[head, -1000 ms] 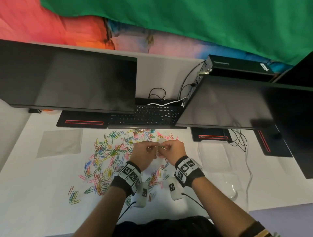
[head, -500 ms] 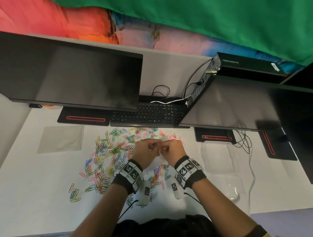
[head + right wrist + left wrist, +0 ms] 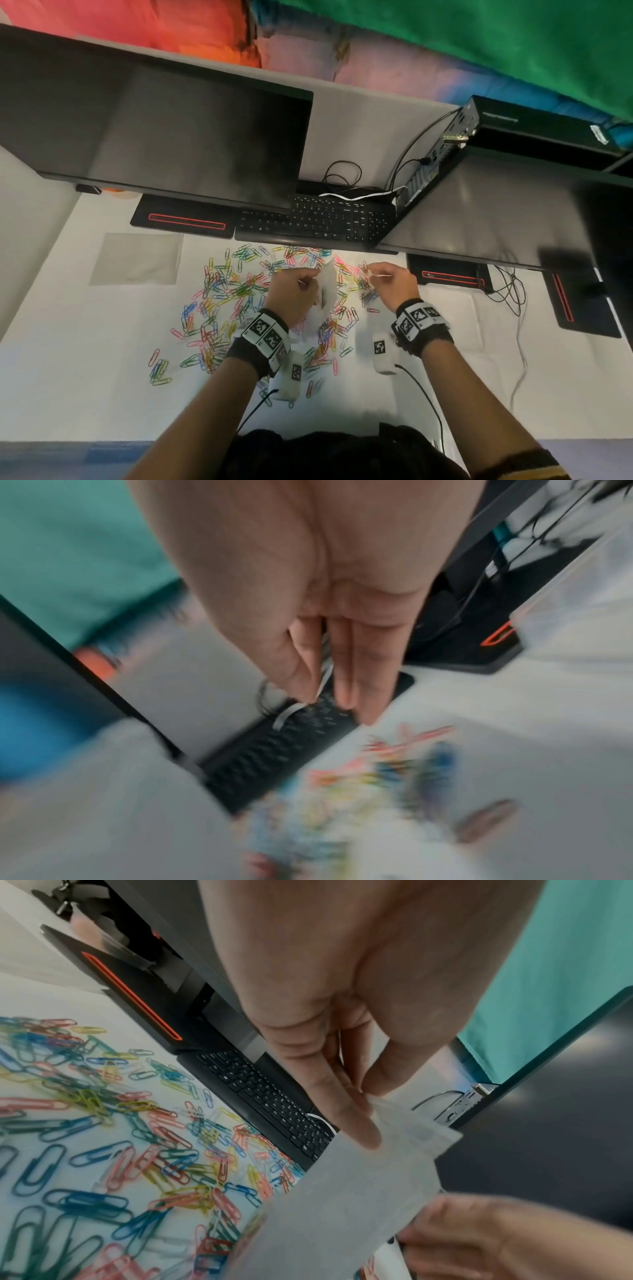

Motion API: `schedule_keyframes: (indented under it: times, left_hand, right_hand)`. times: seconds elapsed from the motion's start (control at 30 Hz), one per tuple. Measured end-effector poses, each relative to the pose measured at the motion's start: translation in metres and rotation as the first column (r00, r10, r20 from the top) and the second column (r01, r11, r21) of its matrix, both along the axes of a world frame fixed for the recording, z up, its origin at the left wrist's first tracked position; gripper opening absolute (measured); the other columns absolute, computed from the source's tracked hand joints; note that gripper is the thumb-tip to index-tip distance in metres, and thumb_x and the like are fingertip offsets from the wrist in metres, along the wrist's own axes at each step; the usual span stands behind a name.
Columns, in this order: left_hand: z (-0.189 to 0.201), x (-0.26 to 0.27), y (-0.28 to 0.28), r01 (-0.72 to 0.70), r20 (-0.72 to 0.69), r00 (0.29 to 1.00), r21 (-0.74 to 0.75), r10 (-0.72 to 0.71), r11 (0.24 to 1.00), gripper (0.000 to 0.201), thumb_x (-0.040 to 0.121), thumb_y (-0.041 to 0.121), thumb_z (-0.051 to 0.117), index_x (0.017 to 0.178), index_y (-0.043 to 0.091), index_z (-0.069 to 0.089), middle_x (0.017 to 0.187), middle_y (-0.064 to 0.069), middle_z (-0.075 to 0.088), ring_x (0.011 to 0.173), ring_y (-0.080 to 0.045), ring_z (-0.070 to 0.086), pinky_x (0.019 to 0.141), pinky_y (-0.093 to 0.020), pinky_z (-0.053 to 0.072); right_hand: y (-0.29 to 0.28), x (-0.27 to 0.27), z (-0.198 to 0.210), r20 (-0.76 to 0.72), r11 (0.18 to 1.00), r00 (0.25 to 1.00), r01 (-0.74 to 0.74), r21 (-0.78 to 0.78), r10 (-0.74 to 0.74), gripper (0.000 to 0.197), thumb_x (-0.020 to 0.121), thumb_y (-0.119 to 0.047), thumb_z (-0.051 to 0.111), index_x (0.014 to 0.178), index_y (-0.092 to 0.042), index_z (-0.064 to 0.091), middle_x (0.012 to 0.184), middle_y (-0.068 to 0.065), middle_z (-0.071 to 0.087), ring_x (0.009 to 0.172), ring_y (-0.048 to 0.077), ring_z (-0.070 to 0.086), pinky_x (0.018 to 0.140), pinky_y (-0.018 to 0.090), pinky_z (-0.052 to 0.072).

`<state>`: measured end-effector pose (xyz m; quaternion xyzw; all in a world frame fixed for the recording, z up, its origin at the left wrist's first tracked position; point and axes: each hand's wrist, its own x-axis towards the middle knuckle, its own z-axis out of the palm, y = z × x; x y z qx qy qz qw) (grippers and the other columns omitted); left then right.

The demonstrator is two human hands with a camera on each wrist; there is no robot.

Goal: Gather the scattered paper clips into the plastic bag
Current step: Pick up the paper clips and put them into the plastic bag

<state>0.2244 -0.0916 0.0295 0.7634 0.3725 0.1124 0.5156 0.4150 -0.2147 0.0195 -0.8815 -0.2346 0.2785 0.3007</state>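
Observation:
Many coloured paper clips point(image 3: 233, 291) lie scattered on the white desk in front of the keyboard. My left hand point(image 3: 301, 291) holds the small clear plastic bag point(image 3: 327, 284) up above them; in the left wrist view its thumb and forefinger point(image 3: 369, 1115) pinch the bag's point(image 3: 359, 1191) top edge, with paper clips point(image 3: 103, 1123) spread below. My right hand point(image 3: 380, 279) is apart from the bag, to its right, and pinches a thin pale strip that I cannot identify. The right wrist view is blurred; there the right hand point(image 3: 325, 693) shows straight fingers over blurred paper clips point(image 3: 394, 775).
Two dark monitors overhang the desk, with a black keyboard point(image 3: 318, 222) between them just behind the clips. A flat clear sheet or bag point(image 3: 137, 258) lies at the left. Black monitor bases point(image 3: 185, 222) and loose cables point(image 3: 510, 291) sit at the sides.
Both hands were together at the bag's top. My right hand has since pulled away to the right, and the bag now hangs from my left hand alone.

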Motion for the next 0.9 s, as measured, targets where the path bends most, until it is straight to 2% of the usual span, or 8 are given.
schedule_keyframes:
  times: [0.1,0.23,0.37,0.53,0.63,0.7,0.8,0.9]
  left_hand:
    - [0.007,-0.002,0.001,0.019,-0.025,1.0,0.03,-0.018,0.999,0.028,0.093,0.01,0.05,0.081,0.006,0.074,0.064,-0.003,0.07,0.059,-0.02,0.066,0.065,-0.031,0.059]
    - [0.01,-0.005,0.003,0.024,-0.069,0.997,0.041,-0.022,0.999,0.033,0.094,0.011,0.051,0.068,0.017,0.07,0.058,0.006,0.064,0.053,-0.007,0.058,0.056,-0.013,0.045]
    - [0.012,-0.008,0.0,0.013,-0.08,0.997,0.062,-0.008,0.998,0.034,0.093,0.011,0.055,0.065,0.026,0.066,0.056,0.017,0.06,0.05,0.007,0.056,0.052,-0.004,0.041]
    - [0.011,-0.009,-0.003,0.031,-0.081,0.996,0.024,-0.029,0.999,0.027,0.093,0.014,0.055,0.076,0.026,0.072,0.066,0.012,0.069,0.065,-0.008,0.069,0.063,-0.016,0.052]
    - [0.013,-0.01,-0.007,0.025,-0.079,0.997,0.013,-0.024,1.0,0.023,0.093,0.014,0.055,0.09,0.02,0.077,0.073,0.007,0.073,0.068,-0.009,0.07,0.068,-0.022,0.057]
    - [0.015,-0.01,-0.009,0.01,-0.065,0.998,0.002,-0.01,1.0,0.023,0.093,0.013,0.056,0.101,0.018,0.076,0.078,0.004,0.075,0.069,-0.01,0.071,0.068,-0.024,0.058]
    - [0.017,-0.01,-0.012,0.007,-0.049,0.999,0.017,-0.006,1.0,0.023,0.093,0.011,0.056,0.105,0.014,0.075,0.079,0.001,0.075,0.067,-0.013,0.071,0.067,-0.022,0.058]
    - [0.013,-0.008,-0.013,0.015,-0.04,0.999,0.005,-0.014,1.0,0.023,0.093,0.011,0.055,0.105,0.014,0.075,0.08,0.002,0.075,0.065,-0.011,0.068,0.07,-0.028,0.061]
  right_hand:
    - [-0.004,0.018,-0.05,0.063,0.919,0.974,-0.185,-0.347,0.22,0.062,0.088,-0.038,0.063,0.143,-0.018,0.04,0.148,0.008,0.04,0.134,0.029,0.041,0.11,0.039,0.036]
    - [0.003,0.004,-0.074,0.157,0.811,0.857,-0.384,-0.442,0.492,0.071,0.09,-0.039,0.058,0.15,-0.026,0.022,0.159,0.007,0.017,0.143,0.033,0.025,0.114,0.048,0.032]
    - [0.005,-0.017,-0.078,0.317,0.761,0.74,-0.386,-0.521,0.593,0.048,0.091,-0.018,0.056,0.137,-0.015,0.044,0.141,0.012,0.043,0.121,0.032,0.048,0.095,0.04,0.051]
    - [0.002,-0.015,-0.073,0.326,0.828,0.793,-0.359,-0.431,0.514,0.023,0.089,-0.004,0.058,0.109,-0.01,0.069,0.111,0.009,0.063,0.103,0.026,0.062,0.092,0.03,0.05]
    - [-0.003,-0.004,-0.062,0.128,0.966,0.983,-0.099,-0.237,0.132,0.016,0.086,-0.007,0.067,0.099,-0.011,0.076,0.1,0.006,0.073,0.092,0.022,0.069,0.088,0.029,0.055]
    - [-0.012,0.004,-0.056,-0.151,0.981,0.978,0.123,-0.151,-0.146,0.015,0.079,-0.011,0.076,0.094,-0.013,0.077,0.089,0.003,0.076,0.083,0.019,0.072,0.079,0.026,0.058]
    - [-0.024,0.008,-0.042,-0.615,0.928,0.726,0.371,-0.026,-0.308,0.027,0.078,-0.004,0.076,0.105,-0.003,0.071,0.1,0.011,0.074,0.094,0.021,0.071,0.09,0.028,0.055]
    - [-0.026,0.002,-0.013,-0.863,0.821,0.46,0.562,0.102,-0.207,0.035,0.083,0.005,0.066,0.117,0.005,0.062,0.112,0.02,0.069,0.103,0.024,0.068,0.084,0.027,0.058]
